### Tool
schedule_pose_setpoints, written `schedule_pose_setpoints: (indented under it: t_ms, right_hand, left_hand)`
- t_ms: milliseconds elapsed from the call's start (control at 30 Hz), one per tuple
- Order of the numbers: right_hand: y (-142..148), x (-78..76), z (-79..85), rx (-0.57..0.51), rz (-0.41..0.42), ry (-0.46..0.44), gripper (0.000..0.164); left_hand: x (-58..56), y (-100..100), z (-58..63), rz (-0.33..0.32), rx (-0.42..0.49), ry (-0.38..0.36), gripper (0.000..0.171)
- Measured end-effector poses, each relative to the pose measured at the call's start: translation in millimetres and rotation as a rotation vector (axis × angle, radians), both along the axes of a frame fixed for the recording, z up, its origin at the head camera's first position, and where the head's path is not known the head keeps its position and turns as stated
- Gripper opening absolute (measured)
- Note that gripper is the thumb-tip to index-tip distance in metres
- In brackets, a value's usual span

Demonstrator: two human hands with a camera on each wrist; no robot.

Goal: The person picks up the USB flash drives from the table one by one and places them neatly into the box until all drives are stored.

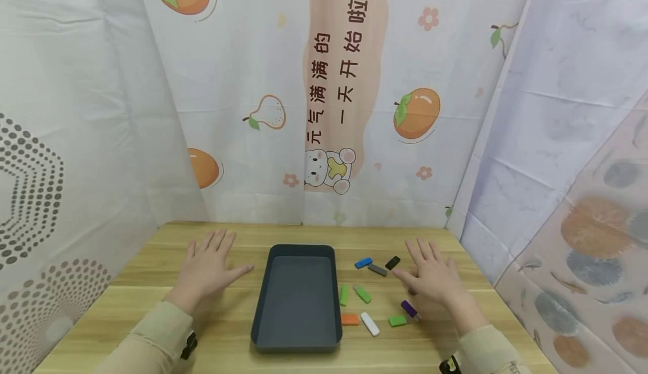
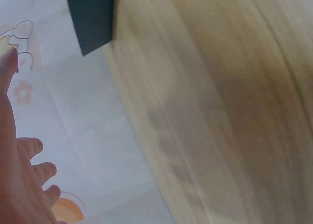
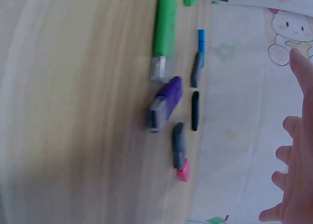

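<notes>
beige cloth sleeves [image 1: 152, 337] are showing; left hand [image 1: 208, 270] and right hand [image 1: 434, 277] are hovering, fingers spread wide; between them a smooth, dark rectangular tray [image 1: 298, 303] is lying on streaky wood [image 1: 230, 323], slim oblong usb sticks [image 1: 370, 324] lying nearer the right hand.

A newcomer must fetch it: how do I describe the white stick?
Find the big dark tray. By its near right corner lies an orange stick; the white stick is next on the right. No other stick there is white.
</notes>
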State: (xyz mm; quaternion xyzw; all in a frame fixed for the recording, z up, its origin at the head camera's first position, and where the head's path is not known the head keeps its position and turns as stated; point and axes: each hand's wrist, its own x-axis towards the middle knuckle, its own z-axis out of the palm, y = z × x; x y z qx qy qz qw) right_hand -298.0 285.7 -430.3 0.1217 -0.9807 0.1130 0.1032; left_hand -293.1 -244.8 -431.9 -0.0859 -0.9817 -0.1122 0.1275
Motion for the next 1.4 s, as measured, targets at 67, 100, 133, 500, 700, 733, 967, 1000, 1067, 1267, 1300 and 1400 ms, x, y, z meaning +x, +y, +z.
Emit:
schedule_pose_setpoints:
  t_ms: [67,100,133,500,700,733,967,1000,1067,1267,1300,1400]
  right_hand:
    - [-2,0.5,3.3,-0.013,0.007,0.014,0.095]
    - [-3,0.8,5.0,-0.018,0.012,0.023,0.095]
    - [-5,1.4,7.1,-0.023,0.018,0.032,0.095]
    - [-9,1.4,22.5,-0.095,0.064,0.072,0.09]
    - [-11,1.0,24.3,-0.246,0.102,0.065,0.085]
    - [-12,1.3,24.6,-0.271,0.103,0.06,0.085]
    - [-17,1.7,29.2,-0.393,0.121,0.068,0.081]
    - [-18,1.1,29.3,-0.407,0.126,0.071,0.08]
    - [-20,0.7,28.5,-0.445,0.137,0.068,0.079]
    - [-27,0.4,26.0,-0.578,0.134,-0.018,0.078]
    - [-28,0.8,26.3,-0.6,0.131,-0.034,0.078]
    - [-33,2.3,28.1,-0.673,0.133,-0.088,0.079]
  left_hand:
    - [-0.3,1,2.7,-0.002,0.013,0.009,0.109]
    - [-0.3,2,4.3,-0.001,0.02,0.012,0.11]
    - [0.1,3,6.0,0.0,0.027,0.015,0.111]
    - [7.1,22,23.7,-0.015,0.115,0.059,0.106]
    - [10.9,35,26.3,-0.037,0.183,0.093,0.099]
    - [11.2,37,25.9,-0.04,0.192,0.097,0.098]
    - [15.9,46,19.3,-0.045,0.279,0.079,0.1]
    - [17.6,47,18.1,-0.047,0.297,0.07,0.101]
    - [21.2,49,14.8,-0.052,0.333,0.053,0.1]
    - [29.2,54,8.1,-0.049,0.398,0.013,0.091]
    - [29.6,55,8.0,-0.045,0.402,0.006,0.09]
    - [30.6,57,8.4,-0.043,0.438,-0.023,0.09]
